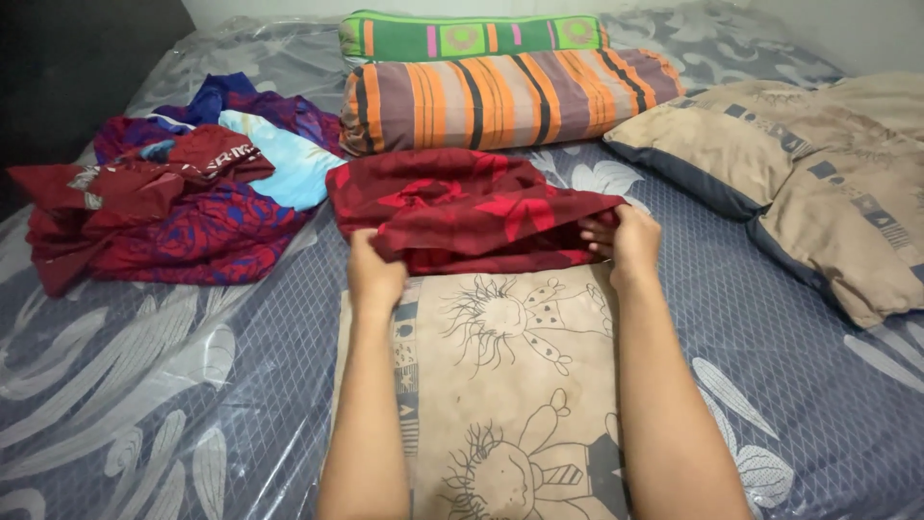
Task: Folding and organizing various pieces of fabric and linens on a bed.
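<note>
A beige pillow with line drawings of figures lies in front of me on the mattress. A dark red cover with bright red flowers is bunched over its far end. My left hand grips the cover's open edge at the pillow's left corner. My right hand grips the same edge at the right corner, fingers tucked under the cloth. The far end of the pillow is hidden inside the cover.
A heap of red, blue and light-blue cloths lies at the left. Two striped bolsters, orange-grey and green, lie at the back. Beige pillows are stacked at the right. The mattress is wrapped in shiny plastic.
</note>
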